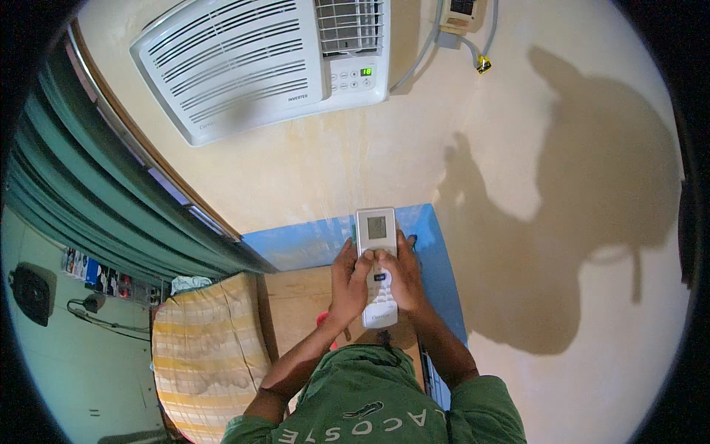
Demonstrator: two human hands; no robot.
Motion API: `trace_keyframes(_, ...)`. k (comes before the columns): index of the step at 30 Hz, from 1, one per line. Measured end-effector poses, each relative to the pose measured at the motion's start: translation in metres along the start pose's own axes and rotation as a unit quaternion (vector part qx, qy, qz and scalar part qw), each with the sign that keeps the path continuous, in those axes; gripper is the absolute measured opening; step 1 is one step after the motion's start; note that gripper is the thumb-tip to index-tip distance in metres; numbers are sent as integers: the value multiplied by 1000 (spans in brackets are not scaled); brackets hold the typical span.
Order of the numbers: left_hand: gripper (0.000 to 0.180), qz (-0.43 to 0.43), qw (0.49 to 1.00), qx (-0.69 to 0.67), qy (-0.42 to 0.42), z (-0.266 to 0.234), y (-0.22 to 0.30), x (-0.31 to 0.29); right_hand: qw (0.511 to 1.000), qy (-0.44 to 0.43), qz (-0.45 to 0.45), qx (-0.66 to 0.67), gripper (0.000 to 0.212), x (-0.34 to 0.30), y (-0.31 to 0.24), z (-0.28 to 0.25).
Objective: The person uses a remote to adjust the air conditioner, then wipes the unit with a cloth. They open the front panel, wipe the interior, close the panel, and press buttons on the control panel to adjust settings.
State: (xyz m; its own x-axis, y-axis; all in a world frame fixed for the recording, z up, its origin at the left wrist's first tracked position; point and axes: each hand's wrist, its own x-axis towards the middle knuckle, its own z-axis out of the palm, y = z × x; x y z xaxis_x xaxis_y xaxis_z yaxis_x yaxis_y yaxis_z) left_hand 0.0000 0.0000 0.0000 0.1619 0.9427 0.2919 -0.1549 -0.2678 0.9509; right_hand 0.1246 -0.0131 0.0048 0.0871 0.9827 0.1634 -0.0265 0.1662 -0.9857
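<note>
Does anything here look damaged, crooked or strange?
Nothing stands out. Both hands, left hand and right hand, hold a white remote control upright, and the window air conditioner on the wall looks intact.

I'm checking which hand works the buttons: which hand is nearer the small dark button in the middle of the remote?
Right. The right hand grips the remote from its right side, thumb resting at the dark button. The left hand holds the left edge, thumb higher, just under the screen.

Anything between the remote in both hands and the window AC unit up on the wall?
Nothing visible. Both the left hand and right hand hold the white remote, screen end pointing up toward the air conditioner. Only bare cream wall shows between them in this view.
</note>
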Motion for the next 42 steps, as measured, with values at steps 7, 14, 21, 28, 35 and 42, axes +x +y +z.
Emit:
trace_keyframes(7, 26, 5, 999, 32, 5, 1, 34, 17, 997, 5, -33, 65, 45, 7, -32, 9)
trace_keyframes(14, 30, -18, 1000, 12, -10, 4, 57, 15, 997, -7, -31, 71, 45, 5, -46, 8)
trace_keyframes(21, 33, -31, 999, -8, -17, 6, 58, 16, 995, 17, -40, 91, 48, 8, -36, 9)
trace_keyframes(28, 32, -17, 999, 18, -24, 7, 55, 19, 997, -6, -40, 68, 48, 10, -39, 3)
trace_keyframes(35, 32, -17, 999, 8, -29, 7, 56, 19, 996, -2, -36, 85, 48, 9, -42, 5)
trace_keyframes(42, 32, -16, 999, -9, -26, 8, 55, 19, 997, 15, -47, 61, 47, 12, -38, 4)
